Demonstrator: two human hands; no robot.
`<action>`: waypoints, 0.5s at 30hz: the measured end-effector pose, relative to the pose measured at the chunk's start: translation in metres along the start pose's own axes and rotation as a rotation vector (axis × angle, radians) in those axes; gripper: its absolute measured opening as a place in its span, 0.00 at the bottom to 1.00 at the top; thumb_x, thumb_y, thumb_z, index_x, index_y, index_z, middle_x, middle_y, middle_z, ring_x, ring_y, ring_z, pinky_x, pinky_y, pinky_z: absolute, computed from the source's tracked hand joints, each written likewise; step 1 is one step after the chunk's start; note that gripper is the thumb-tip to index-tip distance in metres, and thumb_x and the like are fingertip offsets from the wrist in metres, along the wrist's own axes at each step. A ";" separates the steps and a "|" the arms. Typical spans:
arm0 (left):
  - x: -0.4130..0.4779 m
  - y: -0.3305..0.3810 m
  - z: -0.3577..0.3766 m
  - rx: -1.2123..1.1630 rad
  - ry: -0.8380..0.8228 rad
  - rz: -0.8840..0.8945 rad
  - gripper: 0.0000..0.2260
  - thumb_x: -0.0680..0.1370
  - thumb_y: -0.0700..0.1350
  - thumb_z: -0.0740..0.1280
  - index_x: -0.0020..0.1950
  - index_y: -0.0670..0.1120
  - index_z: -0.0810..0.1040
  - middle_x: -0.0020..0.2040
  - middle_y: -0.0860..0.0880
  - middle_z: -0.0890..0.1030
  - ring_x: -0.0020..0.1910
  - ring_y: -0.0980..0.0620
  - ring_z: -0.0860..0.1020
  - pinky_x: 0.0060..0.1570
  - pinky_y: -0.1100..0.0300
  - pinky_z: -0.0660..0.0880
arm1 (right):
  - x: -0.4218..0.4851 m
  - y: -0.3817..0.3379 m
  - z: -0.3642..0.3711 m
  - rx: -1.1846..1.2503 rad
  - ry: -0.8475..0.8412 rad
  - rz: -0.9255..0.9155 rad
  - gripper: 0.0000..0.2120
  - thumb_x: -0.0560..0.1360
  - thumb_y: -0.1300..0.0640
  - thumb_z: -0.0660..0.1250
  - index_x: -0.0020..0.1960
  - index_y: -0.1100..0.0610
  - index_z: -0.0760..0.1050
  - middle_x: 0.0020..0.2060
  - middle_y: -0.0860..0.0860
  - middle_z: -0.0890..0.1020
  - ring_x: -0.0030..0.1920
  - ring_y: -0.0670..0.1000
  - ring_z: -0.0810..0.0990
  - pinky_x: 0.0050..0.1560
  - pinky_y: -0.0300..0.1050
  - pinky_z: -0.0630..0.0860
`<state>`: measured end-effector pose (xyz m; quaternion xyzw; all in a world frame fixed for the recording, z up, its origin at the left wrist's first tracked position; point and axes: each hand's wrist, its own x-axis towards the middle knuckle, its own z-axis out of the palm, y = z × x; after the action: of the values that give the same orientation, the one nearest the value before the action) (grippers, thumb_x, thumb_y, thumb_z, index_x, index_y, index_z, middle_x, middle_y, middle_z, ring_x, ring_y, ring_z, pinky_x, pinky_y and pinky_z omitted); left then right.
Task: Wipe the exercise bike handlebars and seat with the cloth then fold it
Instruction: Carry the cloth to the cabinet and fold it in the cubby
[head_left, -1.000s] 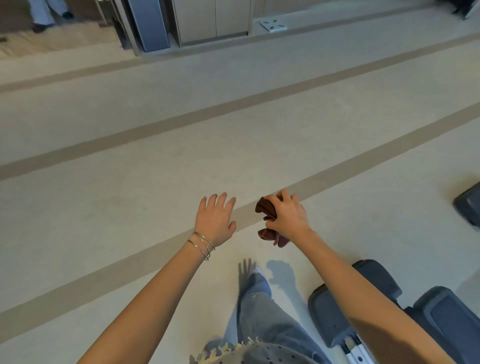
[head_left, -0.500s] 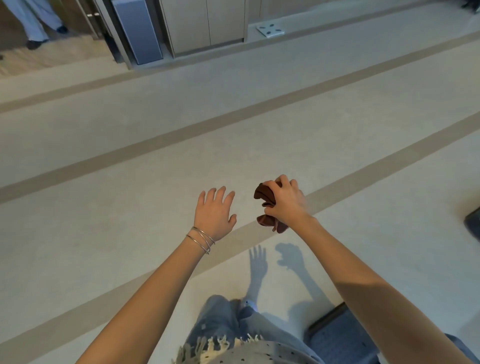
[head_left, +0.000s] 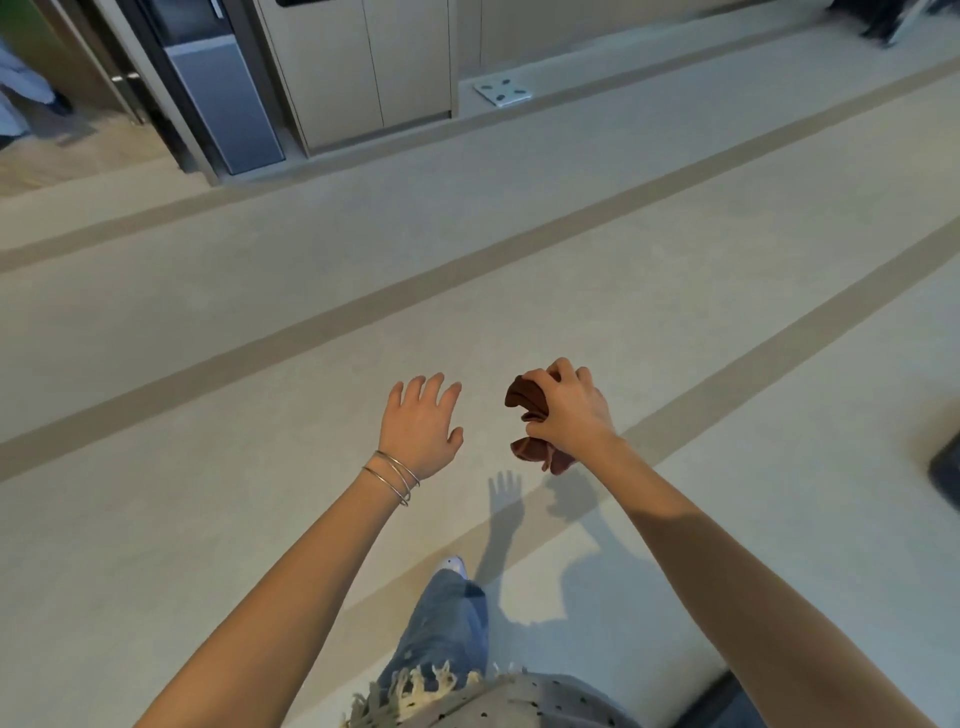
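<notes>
- Cloth (head_left: 530, 410) bunched in my right hand (head_left: 569, 415), fingers curled round it (brown, crumpled).
- Left hand (head_left: 421, 428) beside it, apart, fingers straight and spread, above the floor (head_left: 208, 415).

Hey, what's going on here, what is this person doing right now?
A person holds both arms out over a striped floor. The right hand grips a bunched brown cloth, held in the air. The left hand is open beside it, not touching the cloth. Nothing is being wiped at this moment.
</notes>
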<state>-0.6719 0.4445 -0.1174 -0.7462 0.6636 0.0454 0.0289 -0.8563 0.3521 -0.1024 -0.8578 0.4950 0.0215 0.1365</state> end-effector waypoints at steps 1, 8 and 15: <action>0.018 -0.009 -0.007 0.005 0.022 0.009 0.26 0.77 0.54 0.59 0.73 0.49 0.59 0.74 0.45 0.62 0.72 0.43 0.61 0.71 0.46 0.56 | 0.017 0.000 -0.009 -0.002 0.006 0.003 0.27 0.69 0.50 0.69 0.66 0.49 0.66 0.61 0.53 0.68 0.57 0.57 0.69 0.50 0.50 0.74; 0.125 -0.050 -0.047 0.003 0.106 0.048 0.26 0.77 0.53 0.59 0.73 0.48 0.60 0.73 0.45 0.63 0.71 0.43 0.61 0.71 0.46 0.56 | 0.117 -0.009 -0.055 0.004 0.084 0.023 0.27 0.69 0.51 0.69 0.66 0.49 0.67 0.60 0.53 0.69 0.57 0.57 0.68 0.52 0.51 0.75; 0.185 -0.066 -0.031 -0.017 0.031 0.042 0.27 0.77 0.55 0.58 0.74 0.49 0.59 0.74 0.45 0.62 0.72 0.43 0.60 0.71 0.46 0.56 | 0.186 -0.004 -0.059 0.029 0.056 0.003 0.26 0.69 0.51 0.69 0.66 0.49 0.67 0.59 0.52 0.69 0.57 0.56 0.69 0.52 0.51 0.75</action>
<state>-0.5843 0.2668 -0.1077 -0.7330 0.6789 0.0401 0.0116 -0.7637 0.1824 -0.0770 -0.8554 0.4999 -0.0094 0.1351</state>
